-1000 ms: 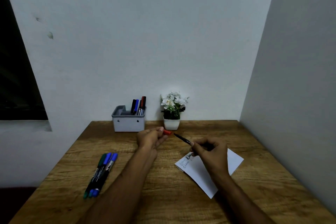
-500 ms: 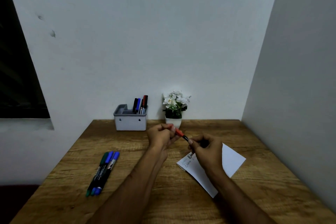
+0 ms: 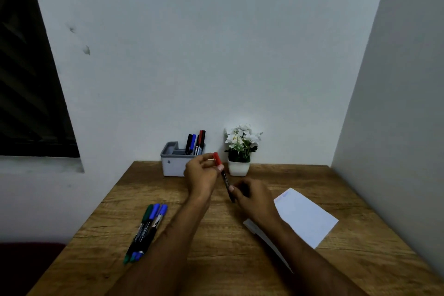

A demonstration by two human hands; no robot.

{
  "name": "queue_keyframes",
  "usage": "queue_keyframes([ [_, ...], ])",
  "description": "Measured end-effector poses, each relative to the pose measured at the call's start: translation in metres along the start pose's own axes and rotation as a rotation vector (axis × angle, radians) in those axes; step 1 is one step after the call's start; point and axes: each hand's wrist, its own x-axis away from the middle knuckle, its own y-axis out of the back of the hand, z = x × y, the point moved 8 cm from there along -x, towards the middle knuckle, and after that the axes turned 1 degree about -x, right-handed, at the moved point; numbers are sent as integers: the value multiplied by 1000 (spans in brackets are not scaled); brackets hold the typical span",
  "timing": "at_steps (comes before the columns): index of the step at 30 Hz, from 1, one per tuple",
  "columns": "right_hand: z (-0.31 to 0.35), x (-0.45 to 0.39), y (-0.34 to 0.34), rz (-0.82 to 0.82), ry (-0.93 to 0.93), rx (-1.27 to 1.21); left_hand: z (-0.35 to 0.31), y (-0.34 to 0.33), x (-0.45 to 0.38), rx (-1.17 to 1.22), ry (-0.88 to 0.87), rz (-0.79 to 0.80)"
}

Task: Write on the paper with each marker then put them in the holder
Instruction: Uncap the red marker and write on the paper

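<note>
Red plastic caps the marker (image 3: 224, 176) held between both hands above the middle of the wooden table (image 3: 216, 259); the left hand (image 3: 201, 174) curls its fingers narrowly round the red cap end, thumb and fingertips pinching it just in front of the holder; the right hand (image 3: 252, 197) grips the dark barrel lower down, fingers folded close round it, so the marker runs tilted from the upper cap down toward the right palm; whether the cap is fully seated on the barrel I cannot tell.

White paper (image 3: 305, 217) lies flat on the table to the right of the right hand, partly hidden under the right forearm; faint marks show near its far corner, too blurred to read.

Grey, the holder (image 3: 173, 163) stands at the back of the table against the wall; several markers (image 3: 195, 143) stand upright in its right compartment, black, blue and red among them; its left compartment shows no marker.

Three markers (image 3: 147, 229) lie side by side on the table to the left of the left forearm, one green-capped and two blue-capped, touching along their lengths.

Just right of the holder stands a small white pot of white flowers (image 3: 240, 149), close behind the left hand.
</note>
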Motion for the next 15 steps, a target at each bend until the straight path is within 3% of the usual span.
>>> queue_keyframes([
  [7,36,-12,-41,171,203,366,-42,43,-44,-264,-270,-115],
  [15,66,-49,-77,216,329,447,-74,80,-98,-313,-393,-239],
])
